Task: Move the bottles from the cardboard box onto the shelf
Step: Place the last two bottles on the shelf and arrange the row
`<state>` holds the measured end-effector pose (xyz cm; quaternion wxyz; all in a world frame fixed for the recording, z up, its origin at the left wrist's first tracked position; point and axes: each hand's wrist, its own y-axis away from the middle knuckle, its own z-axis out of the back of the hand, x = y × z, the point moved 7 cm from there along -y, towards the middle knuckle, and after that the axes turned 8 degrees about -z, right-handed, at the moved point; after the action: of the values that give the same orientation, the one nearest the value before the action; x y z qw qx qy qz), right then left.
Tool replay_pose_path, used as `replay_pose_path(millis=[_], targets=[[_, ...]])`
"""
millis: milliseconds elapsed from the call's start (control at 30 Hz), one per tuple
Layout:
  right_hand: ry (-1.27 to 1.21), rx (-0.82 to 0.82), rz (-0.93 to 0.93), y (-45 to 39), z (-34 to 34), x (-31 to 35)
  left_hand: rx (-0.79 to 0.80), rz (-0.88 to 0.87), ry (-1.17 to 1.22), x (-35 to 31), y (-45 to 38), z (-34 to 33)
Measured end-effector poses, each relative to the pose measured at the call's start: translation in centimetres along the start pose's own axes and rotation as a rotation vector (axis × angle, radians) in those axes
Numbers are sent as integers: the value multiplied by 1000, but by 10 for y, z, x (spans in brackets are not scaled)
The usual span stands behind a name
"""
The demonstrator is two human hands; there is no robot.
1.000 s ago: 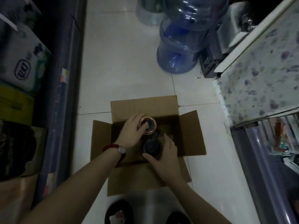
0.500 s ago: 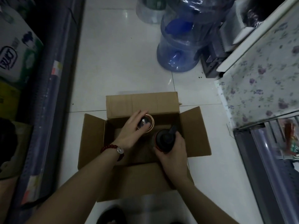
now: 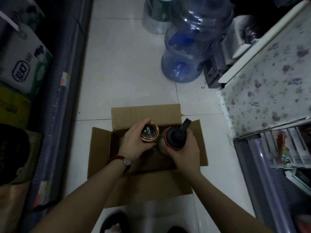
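Hands are working over an open brown cardboard box (image 3: 146, 167) sitting on the white tiled floor (image 3: 127, 73), all seen from the head camera. Left hand (image 3: 134, 142) is gripping a copper-rimmed bottle with a dark round lid (image 3: 149, 132), fingers curling tightly round its upper body; a red beaded bracelet (image 3: 117, 159) is circling that wrist. Right hand (image 3: 184, 152) is clasping a dark bottle with an orange ring and black flip cap (image 3: 175, 137) just beside the first, fingers wrapping closed round it. Both bottles are standing upright above the box opening. Big blue translucent water jugs (image 3: 190, 47) are standing beyond, and dim shelf edges (image 3: 55, 98) are flanking the left side
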<state>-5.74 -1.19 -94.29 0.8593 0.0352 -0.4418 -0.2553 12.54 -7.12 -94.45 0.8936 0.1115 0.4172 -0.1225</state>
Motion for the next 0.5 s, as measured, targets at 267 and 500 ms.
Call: replay_pose_path(millis=[267, 500], targets=[[-87, 31, 55, 31, 104, 137, -56, 93, 136, -133, 6, 111], [-141, -44, 151, 58, 243, 279, -79, 61, 281, -283, -5, 215]])
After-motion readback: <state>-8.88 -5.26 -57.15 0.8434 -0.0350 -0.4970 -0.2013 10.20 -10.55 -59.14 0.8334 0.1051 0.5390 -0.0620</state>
